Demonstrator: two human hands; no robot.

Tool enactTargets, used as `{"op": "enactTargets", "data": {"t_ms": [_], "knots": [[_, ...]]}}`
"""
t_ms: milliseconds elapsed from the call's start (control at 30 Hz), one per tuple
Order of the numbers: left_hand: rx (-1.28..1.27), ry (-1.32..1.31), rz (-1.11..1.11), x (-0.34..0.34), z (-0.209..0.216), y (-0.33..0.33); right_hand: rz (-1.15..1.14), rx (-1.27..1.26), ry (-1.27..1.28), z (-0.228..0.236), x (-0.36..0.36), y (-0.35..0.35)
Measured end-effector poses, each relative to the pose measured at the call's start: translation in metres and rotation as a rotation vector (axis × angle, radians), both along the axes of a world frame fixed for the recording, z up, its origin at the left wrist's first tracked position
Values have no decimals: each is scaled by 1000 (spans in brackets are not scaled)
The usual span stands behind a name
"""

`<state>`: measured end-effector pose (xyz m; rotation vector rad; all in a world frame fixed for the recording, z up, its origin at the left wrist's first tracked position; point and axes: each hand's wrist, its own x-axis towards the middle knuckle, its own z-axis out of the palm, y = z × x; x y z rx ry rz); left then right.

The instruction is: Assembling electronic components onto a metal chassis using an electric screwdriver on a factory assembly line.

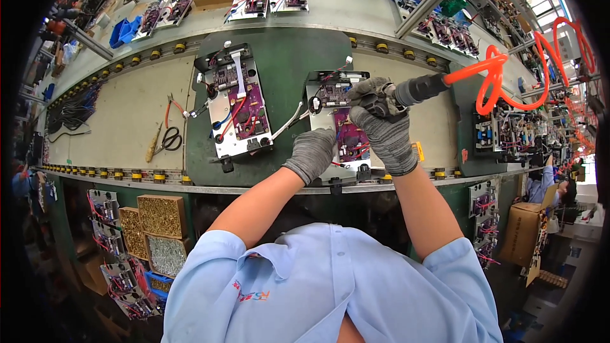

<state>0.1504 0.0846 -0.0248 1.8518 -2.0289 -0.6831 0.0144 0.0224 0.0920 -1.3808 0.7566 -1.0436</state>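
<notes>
My right hand (387, 133), in a grey knit glove, is wrapped round an air screwdriver (419, 89) above the right circuit board assembly (323, 119). The tool's tip is hidden by the glove. An orange coiled hose (470, 73) runs from its black end off to the right. My left hand (311, 154), gloved too, grips the same assembly at its left side with curled fingers; the fingertips are partly hidden. This assembly is a silvery metal plate with purple boards and wires. A similar assembly (223, 128) lies to the left, with a white ribbon cable (239, 75) across it.
Both assemblies lie on a dark green board (286, 47) on a roller line. Pliers (170, 111), scissors (170, 140) and a yellow-handled tool (153, 143) lie left. Another board with assemblies (508, 130) stands right. Boxes of screws (162, 215) sit below left. A metal post (432, 0) rises at the far side.
</notes>
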Motion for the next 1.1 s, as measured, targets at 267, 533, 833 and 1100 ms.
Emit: {"op": "enactTargets", "data": {"t_ms": [267,533,833,1100], "knots": [[9,-100,16,10,14,-3,62,-32,-58,8,-6,6],[274,-176,93,7,45,-35,-77,-85,-201,27,-37,2],[573,1139,485,31,55,-6,-266,-39,-200,-23,-107,86],[638,1614,422,45,55,22,-256,-42,-450,27,-112,74]]}}
